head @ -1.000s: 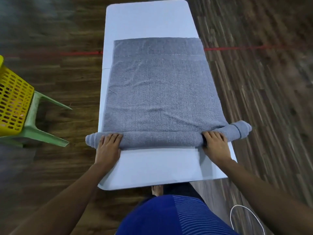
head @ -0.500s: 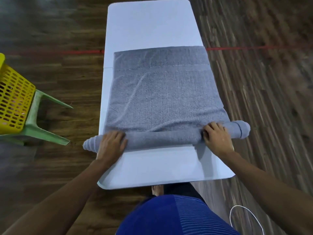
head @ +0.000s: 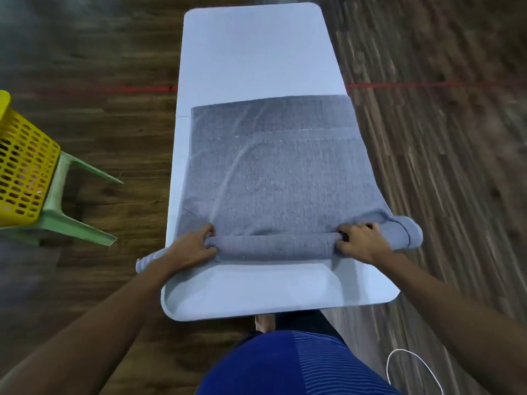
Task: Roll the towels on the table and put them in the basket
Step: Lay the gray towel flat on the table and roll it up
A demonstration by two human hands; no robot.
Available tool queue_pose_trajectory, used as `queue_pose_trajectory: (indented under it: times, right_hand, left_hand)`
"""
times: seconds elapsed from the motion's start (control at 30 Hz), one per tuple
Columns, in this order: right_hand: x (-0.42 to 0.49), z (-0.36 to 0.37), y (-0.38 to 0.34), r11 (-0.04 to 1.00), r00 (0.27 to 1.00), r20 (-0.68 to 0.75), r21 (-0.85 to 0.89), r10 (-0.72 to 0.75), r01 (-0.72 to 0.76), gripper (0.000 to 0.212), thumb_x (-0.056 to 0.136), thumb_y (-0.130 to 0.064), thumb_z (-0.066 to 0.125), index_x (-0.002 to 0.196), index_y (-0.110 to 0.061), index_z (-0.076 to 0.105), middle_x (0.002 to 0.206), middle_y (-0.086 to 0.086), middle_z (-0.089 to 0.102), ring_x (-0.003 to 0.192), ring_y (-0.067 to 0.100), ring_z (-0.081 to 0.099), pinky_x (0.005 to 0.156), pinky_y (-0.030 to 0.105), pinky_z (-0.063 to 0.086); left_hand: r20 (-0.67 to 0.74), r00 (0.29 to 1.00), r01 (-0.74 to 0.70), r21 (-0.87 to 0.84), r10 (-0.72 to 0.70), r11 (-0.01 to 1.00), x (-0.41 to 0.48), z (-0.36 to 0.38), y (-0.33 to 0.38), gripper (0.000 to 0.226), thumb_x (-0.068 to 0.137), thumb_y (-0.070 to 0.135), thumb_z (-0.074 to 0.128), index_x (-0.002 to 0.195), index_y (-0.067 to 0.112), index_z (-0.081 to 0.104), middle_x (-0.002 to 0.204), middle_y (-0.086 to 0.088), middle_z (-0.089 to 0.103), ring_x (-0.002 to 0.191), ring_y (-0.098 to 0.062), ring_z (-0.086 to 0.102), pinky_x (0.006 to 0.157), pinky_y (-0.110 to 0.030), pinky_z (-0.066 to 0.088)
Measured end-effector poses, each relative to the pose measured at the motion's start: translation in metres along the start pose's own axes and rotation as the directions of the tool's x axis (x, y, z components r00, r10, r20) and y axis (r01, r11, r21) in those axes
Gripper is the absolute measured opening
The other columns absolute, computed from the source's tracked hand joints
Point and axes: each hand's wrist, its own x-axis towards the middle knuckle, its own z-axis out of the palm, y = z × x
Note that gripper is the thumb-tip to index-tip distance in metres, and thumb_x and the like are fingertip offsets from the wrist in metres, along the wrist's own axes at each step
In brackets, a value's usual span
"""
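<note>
Rolling step in hand: towel (head: 273, 172) on the surface (head: 256, 52), near edge rolled, far part flat. Left grip (head: 191, 249) and right grip (head: 362, 240) both curled round the roll. Next, probably: roll evenly to the far hem, then over to the basket (head: 22, 172) at left.

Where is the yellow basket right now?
In the head view the yellow basket is at the far left edge, on a green plastic stool standing on the wooden floor, left of the white table.
</note>
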Motion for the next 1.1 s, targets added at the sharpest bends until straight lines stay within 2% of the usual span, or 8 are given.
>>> queue_pose_trajectory:
  times: [0.2,0.33,0.5,0.67,0.83,0.93,1.03,1.1]
  right_hand:
    - [0.003,0.003,-0.001,0.997,0.890,-0.449,0.052,0.075,-0.058,0.029,0.089,-0.038,0.048,0.098,-0.014,0.061,0.101,0.010,0.059,0.093,0.035,0.054,0.077,0.042,0.034]
    - [-0.001,0.012,-0.001,0.999,0.938,-0.346,0.043,-0.002,0.018,0.052,0.082,-0.065,0.045,0.108,-0.024,0.062,0.110,0.001,0.062,0.106,0.027,0.054,0.092,0.043,0.034]
    - [0.000,0.024,0.008,0.991,0.983,-0.131,0.009,-0.129,0.131,0.077,0.067,-0.058,0.074,0.132,-0.024,0.049,0.134,-0.001,0.052,0.128,0.024,0.045,0.115,0.047,0.018]
    - [-0.003,0.015,0.007,0.989,0.978,-0.142,-0.038,-0.150,0.146,0.048,0.072,-0.032,0.062,0.120,-0.025,0.057,0.118,-0.004,0.064,0.113,0.023,0.056,0.100,0.039,0.029]
    - [0.014,-0.010,0.004,0.975,0.962,0.257,0.218,-0.091,0.034,0.038,0.073,-0.036,0.059,0.108,-0.024,0.052,0.100,-0.001,0.065,0.087,0.019,0.057,0.074,0.029,0.038]
    - [0.020,-0.011,0.010,0.992,0.999,0.001,0.118,0.046,-0.046,0.040,0.073,-0.040,0.067,0.107,-0.027,0.053,0.108,-0.001,0.052,0.105,0.024,0.048,0.089,0.043,0.033]
    - [0.016,-0.005,0.007,0.998,0.925,-0.375,0.055,0.053,-0.035,0.024,0.080,-0.034,0.066,0.097,-0.018,0.061,0.100,0.008,0.055,0.097,0.034,0.053,0.079,0.043,0.035]
    - [0.010,0.001,0.001,0.996,0.899,-0.437,0.066,-0.021,0.055,0.029,0.087,-0.043,0.051,0.091,-0.016,0.063,0.094,0.007,0.059,0.091,0.034,0.056,0.076,0.043,0.039]
  left_hand:
    - [-0.575,0.808,-0.047,0.154,0.128,0.987,0.007,0.008,-0.003,0.025,0.084,0.031,0.049,0.099,0.012,0.059,0.092,-0.013,0.063,0.084,-0.034,0.058,0.074,-0.044,0.047]
    - [-0.369,0.862,-0.187,0.407,0.348,0.894,0.005,0.023,0.003,0.053,0.083,0.052,0.050,0.113,0.011,0.063,0.109,-0.008,0.066,0.099,-0.027,0.060,0.091,-0.043,0.045]
    - [-0.209,0.935,-0.164,0.457,0.285,0.874,0.009,0.025,0.001,0.068,0.074,0.056,0.045,0.119,0.008,0.062,0.114,-0.011,0.065,0.103,-0.032,0.061,0.091,-0.045,0.048]
    - [-0.201,0.952,-0.144,0.378,0.232,0.915,0.006,0.021,0.011,0.045,0.072,0.044,0.043,0.096,0.014,0.067,0.091,-0.006,0.068,0.083,-0.028,0.063,0.078,-0.037,0.051]
    - [0.116,0.989,0.092,-0.045,-0.087,0.995,0.012,-0.001,0.011,0.037,0.072,0.044,0.055,0.093,0.017,0.070,0.091,0.002,0.068,0.084,-0.018,0.063,0.077,-0.032,0.049]
    - [-0.119,0.993,0.003,-0.045,-0.008,0.999,0.014,-0.002,0.005,0.036,0.070,0.036,0.058,0.100,0.019,0.070,0.094,0.001,0.067,0.091,-0.022,0.062,0.080,-0.033,0.047]
    - [-0.495,0.860,-0.059,0.140,0.121,0.988,0.015,0.013,0.007,0.022,0.077,0.032,0.062,0.092,0.016,0.067,0.092,-0.006,0.065,0.089,-0.031,0.061,0.079,-0.042,0.045]
    - [-0.502,0.826,-0.159,0.231,0.257,0.960,0.008,0.026,0.012,0.030,0.086,0.040,0.055,0.095,0.014,0.067,0.095,-0.006,0.065,0.090,-0.028,0.060,0.080,-0.041,0.045]
